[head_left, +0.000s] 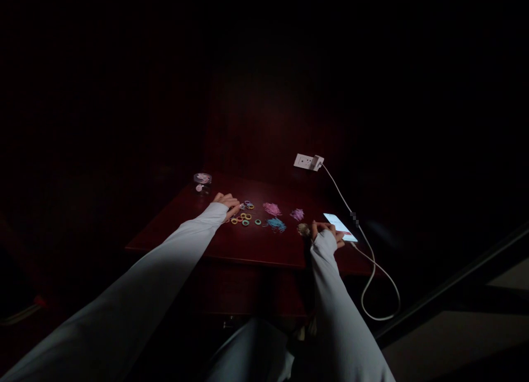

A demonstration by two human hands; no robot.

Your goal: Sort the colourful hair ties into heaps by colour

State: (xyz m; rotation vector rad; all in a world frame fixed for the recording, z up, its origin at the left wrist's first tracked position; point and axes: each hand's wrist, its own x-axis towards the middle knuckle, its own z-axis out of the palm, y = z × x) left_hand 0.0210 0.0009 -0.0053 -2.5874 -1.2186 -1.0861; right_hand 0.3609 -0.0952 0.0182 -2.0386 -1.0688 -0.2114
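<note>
Long sleeves [144,283] worn down to the wrists, plain pale grey, softly creased, lap covered by similarly pale cloth [252,351], partly lost in shadow

Looks out from the wearer's head, forward and down between two pale sleeves [157,266] that run in from the bottom corners. Faces across the tabletop [248,247] toward the dark wall [256,128] and its socket [305,161]. Set above and behind the near edge, well back from both hands [227,201], with the lap [248,354] at the bottom. Wide enough to show the tabletop small, low in the middle, with dark surroundings.
</note>
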